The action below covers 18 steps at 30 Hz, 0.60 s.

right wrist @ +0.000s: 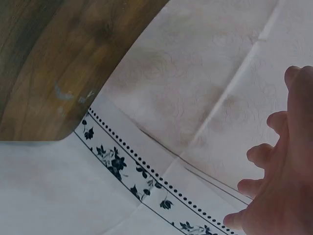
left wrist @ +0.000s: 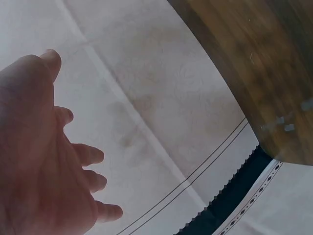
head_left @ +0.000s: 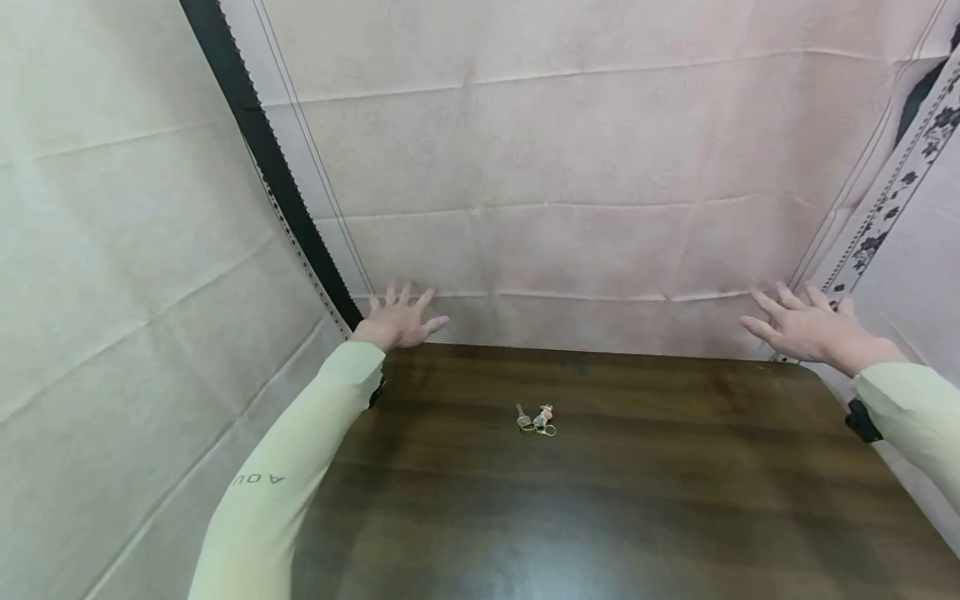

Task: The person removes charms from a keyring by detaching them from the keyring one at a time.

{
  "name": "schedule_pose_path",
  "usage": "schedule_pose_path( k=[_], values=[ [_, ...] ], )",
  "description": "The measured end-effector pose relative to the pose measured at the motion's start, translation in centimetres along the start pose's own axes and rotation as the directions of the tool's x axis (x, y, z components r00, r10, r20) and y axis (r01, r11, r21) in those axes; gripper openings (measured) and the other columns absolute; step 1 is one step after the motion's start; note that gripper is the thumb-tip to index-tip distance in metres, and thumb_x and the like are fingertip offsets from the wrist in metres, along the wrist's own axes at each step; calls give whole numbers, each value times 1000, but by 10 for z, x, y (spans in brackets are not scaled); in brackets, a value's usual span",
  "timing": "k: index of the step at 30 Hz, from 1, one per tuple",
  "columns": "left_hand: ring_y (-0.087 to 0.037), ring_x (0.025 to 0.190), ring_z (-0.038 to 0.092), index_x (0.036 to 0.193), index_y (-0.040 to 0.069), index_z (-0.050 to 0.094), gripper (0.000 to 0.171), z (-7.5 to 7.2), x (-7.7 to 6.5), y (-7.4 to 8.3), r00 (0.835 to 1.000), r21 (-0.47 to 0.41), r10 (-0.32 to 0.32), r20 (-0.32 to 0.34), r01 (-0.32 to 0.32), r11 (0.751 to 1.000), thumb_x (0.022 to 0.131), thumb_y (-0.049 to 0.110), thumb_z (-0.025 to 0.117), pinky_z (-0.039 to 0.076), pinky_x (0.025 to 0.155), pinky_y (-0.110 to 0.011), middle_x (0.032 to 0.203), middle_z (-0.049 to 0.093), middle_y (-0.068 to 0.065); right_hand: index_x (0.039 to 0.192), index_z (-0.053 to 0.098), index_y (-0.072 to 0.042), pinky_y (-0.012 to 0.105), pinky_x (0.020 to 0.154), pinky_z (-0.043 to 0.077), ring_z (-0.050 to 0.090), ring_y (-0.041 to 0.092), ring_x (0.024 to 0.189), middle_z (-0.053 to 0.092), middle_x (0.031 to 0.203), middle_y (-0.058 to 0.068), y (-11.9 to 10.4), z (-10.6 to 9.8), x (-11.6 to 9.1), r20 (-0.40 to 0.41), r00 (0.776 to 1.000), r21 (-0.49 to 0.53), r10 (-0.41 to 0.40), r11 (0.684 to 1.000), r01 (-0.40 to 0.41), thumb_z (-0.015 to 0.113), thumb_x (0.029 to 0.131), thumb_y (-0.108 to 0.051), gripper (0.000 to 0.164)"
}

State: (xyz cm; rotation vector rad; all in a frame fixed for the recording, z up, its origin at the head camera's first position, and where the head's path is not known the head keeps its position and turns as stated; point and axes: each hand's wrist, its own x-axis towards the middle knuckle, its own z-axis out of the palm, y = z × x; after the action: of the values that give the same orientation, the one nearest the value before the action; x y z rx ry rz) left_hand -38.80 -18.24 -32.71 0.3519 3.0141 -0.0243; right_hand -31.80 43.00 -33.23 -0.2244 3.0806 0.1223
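A small bunch with a key (head_left: 523, 418), a metal ring (head_left: 551, 431) and a little figure charm (head_left: 543, 414) lies on the dark wooden table (head_left: 600, 500), toward its far side. Over the table's far left corner, my left hand (head_left: 397, 321) stretches out with fingers spread, holding nothing. On the opposite side my right hand (head_left: 810, 329) is spread the same way near the far right corner, also with nothing in it. Both wrist views show bare fingers in front of cloth, well apart from the bunch.
Pale cloth (head_left: 585, 167) hangs behind the table, and another sheet (head_left: 135, 292) covers the left side. A dark strip (head_left: 262, 125) runs down the left join; a floral border (head_left: 892, 200) marks the right. The table has rounded far corners.
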Motion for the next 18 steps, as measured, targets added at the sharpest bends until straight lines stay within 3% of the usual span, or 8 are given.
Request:
schedule_pose_path(
  k=[8,18],
  values=[
    [-46,149,-11,159,27,4,76,13,2,14,1000,-51,17,-1,-17,999,98,67,26,-3,113,-72,165,-6,-18,158,4,-19,85,98,-1,5,66,135,14,156,33,-12,7,-3,-7,1000,28,-9,1000,9,21,98,-69,80],
    [-44,150,-9,159,29,2,74,24,2,26,999,-48,52,-1,-52,997,98,67,23,3,114,-72,164,-3,-20,158,10,-19,84,99,-1,8,64,137,15,158,30,-37,13,3,-44,998,28,-41,999,42,23,99,-66,77]
  ],
)
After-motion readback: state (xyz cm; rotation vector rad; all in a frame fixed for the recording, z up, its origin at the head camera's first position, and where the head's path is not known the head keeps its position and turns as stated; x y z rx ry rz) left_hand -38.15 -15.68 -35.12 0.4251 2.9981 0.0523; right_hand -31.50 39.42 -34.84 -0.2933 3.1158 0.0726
